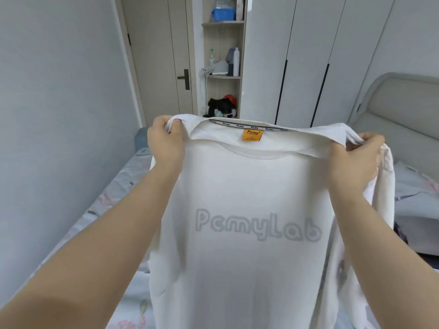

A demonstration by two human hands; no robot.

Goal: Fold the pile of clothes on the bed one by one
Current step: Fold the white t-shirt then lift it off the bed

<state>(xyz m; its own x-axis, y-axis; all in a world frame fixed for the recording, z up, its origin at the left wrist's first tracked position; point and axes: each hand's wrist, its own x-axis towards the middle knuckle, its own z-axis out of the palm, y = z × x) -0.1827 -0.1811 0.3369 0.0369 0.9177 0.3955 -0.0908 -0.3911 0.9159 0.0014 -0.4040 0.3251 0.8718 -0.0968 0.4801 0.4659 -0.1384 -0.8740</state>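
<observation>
Shirt [249,198]: white, long-sleeved, held up in the air above the bed [114,198] and hanging full length. Grey lettering shows faintly through the cloth. An orange label [252,135] sits inside the neckline at top centre.

Left hand [166,143]: grips the shirt's left shoulder, with the fingers [172,124] curled over a bunched fold of cloth.

Right hand [354,160]: grips the right shoulder, with the fingers [370,138] curled and pinching gathered cloth. A sleeve hangs down just past this wrist.

Bed: floral sheet, visible on both sides of the shirt. A padded headboard [399,108] stands at the far right. Pale cloth [415,198] lies on the bed to the right, with a dark item [401,233] beside it, partly hidden.

Background: closed door [161,55], open shelf [223,77] holding bottles and a blue tub, white wardrobe [308,55].
</observation>
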